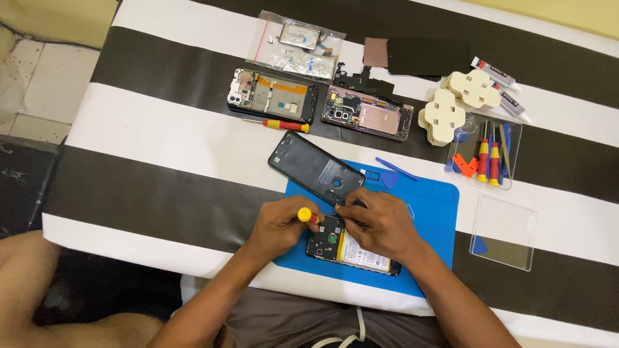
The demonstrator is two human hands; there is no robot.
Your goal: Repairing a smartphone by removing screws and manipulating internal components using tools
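Head view looks down on an opened phone (pixel 351 248) lying on the blue work mat (pixel 438 212), its circuit board and battery bared. The left hand (pixel 280 222) has its fingers (pixel 303 207) pinched on the yellow-and-red handle of a small screwdriver (pixel 311 216), whose shaft runs toward the phone's upper edge. The right hand (pixel 377 222) rests over that same edge, fingers pressed together near the tip; whether they pinch a screw or only steady the shaft I cannot tell. Judging from this, the work goes best with the driver kept square to the screw, light downward pressure, and the phone braced flat on the mat. The removed back cover (pixel 316 169) lies just beyond the phone, partly on the mat.
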